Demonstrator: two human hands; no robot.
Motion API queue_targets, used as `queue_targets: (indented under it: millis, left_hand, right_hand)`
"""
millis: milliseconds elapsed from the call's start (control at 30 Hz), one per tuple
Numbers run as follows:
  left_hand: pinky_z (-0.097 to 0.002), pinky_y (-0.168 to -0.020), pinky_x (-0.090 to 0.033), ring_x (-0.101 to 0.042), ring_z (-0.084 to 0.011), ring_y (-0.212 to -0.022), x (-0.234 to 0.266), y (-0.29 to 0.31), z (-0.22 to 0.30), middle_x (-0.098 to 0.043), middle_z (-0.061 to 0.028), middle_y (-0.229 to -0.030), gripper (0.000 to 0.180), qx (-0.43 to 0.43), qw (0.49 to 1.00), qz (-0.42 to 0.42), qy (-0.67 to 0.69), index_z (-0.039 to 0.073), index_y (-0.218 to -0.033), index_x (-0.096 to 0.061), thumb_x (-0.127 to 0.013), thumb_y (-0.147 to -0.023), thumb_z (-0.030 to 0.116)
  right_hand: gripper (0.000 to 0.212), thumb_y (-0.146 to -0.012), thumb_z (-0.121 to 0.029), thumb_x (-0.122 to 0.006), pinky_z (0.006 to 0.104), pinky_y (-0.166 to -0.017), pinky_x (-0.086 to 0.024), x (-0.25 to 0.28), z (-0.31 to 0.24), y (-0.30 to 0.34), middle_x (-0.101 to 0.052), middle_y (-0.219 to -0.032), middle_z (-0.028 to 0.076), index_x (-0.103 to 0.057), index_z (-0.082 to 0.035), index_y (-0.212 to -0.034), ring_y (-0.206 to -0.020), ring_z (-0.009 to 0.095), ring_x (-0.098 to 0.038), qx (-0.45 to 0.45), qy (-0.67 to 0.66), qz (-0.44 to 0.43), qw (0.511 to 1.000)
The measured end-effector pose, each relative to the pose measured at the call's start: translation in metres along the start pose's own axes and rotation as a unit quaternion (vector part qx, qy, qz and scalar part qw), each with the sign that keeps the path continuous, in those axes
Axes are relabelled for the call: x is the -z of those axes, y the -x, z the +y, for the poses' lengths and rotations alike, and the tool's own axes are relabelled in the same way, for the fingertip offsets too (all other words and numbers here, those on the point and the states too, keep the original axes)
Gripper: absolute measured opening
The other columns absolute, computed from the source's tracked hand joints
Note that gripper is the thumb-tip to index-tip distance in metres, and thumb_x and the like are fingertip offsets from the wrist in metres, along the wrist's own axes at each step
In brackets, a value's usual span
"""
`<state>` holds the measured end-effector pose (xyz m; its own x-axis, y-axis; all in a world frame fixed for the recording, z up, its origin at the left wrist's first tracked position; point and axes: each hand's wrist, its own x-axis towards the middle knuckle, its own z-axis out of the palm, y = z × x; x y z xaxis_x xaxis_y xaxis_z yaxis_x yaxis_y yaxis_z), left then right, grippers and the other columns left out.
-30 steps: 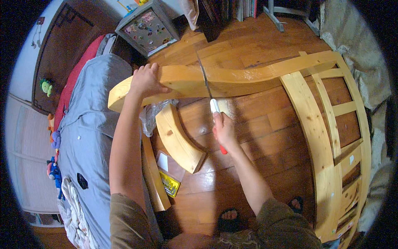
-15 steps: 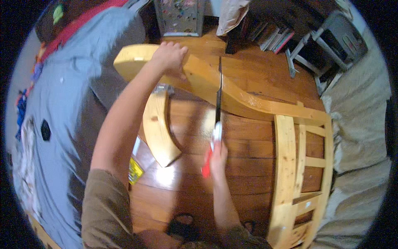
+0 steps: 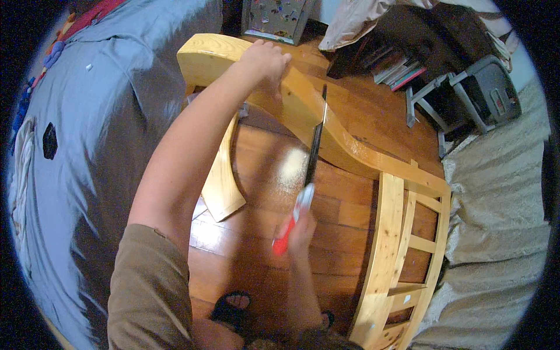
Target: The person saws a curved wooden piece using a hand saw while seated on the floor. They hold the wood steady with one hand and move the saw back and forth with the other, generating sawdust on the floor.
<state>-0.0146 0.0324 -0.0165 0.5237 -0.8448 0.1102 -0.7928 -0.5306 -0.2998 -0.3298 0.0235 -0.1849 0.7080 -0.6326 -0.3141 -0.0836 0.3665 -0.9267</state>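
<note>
My left hand (image 3: 265,63) is wrapped over the upper edge of a thick, curved wooden beam (image 3: 296,111), left of the saw. In my right hand (image 3: 301,232) is the red and white handle of a handsaw (image 3: 305,195). Its dark blade stands across the beam, within a cut, with the tip poking out past the far edge. Pale sawdust (image 3: 293,166) lies on the floor below the cut. At its right end the beam joins a slatted wooden frame (image 3: 382,256). A loose curved wooden piece (image 3: 224,189) rests on the floor, partly behind my left forearm.
A bed with a blue-grey sheet (image 3: 116,105) fills the left side. Beige draped cloth (image 3: 484,221) runs along the right. Farther off are a grey folding step stool (image 3: 466,99), several books (image 3: 399,69) and a framed board (image 3: 274,17). My sandalled foot (image 3: 232,306) is on the wooden floor.
The saw handle has come back toward me and slightly left, and the blade now slants more. My left hand keeps its hold on the beam. The whole view has shifted and turned.
</note>
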Motion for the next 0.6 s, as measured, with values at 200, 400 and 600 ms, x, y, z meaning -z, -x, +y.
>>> queue_targets:
  millis: [200, 400, 600]
  left_hand:
    - [-0.0419, -0.085, -0.042, -0.054, -0.0301, -0.101, -0.006, -0.012, 0.004, -0.057, -0.0126, -0.105, 0.079, -0.014, 1.000, 0.019, 0.013, 0.010, -0.111, -0.051, -0.078, -0.050, 0.052]
    - [-0.0425, -0.086, -0.041, -0.053, -0.0307, -0.103, -0.002, -0.003, 0.002, -0.057, -0.0129, -0.105, 0.074, -0.013, 1.000, 0.017, 0.021, 0.009, -0.110, -0.051, -0.081, -0.050, 0.040]
    - [-0.0408, -0.091, -0.037, -0.050, -0.0289, -0.108, 0.005, -0.003, -0.001, -0.056, -0.0118, -0.111, 0.081, -0.002, 0.999, -0.034, 0.003, 0.008, -0.111, -0.051, -0.080, -0.049, 0.050]
  right_hand:
    - [0.029, -0.095, -0.036, -0.039, 0.0234, -0.031, -0.030, -0.013, -0.028, -0.057, -0.040, -0.053, -0.003, -0.047, -0.011, -0.083, -0.036, 0.008, -0.037, 0.005, -0.036, 0.052, 0.998]
    - [0.028, -0.095, -0.032, -0.038, 0.0215, -0.030, -0.029, -0.007, 0.063, 0.078, -0.042, -0.054, -0.002, -0.048, -0.009, -0.106, -0.035, 0.007, -0.037, 0.021, -0.112, 0.051, 0.992]
    - [0.039, -0.095, -0.038, -0.033, 0.0277, -0.032, -0.034, -0.023, -0.016, -0.058, -0.045, -0.047, 0.003, -0.046, -0.009, -0.072, -0.034, 0.013, -0.042, 0.009, -0.013, 0.036, 0.999]
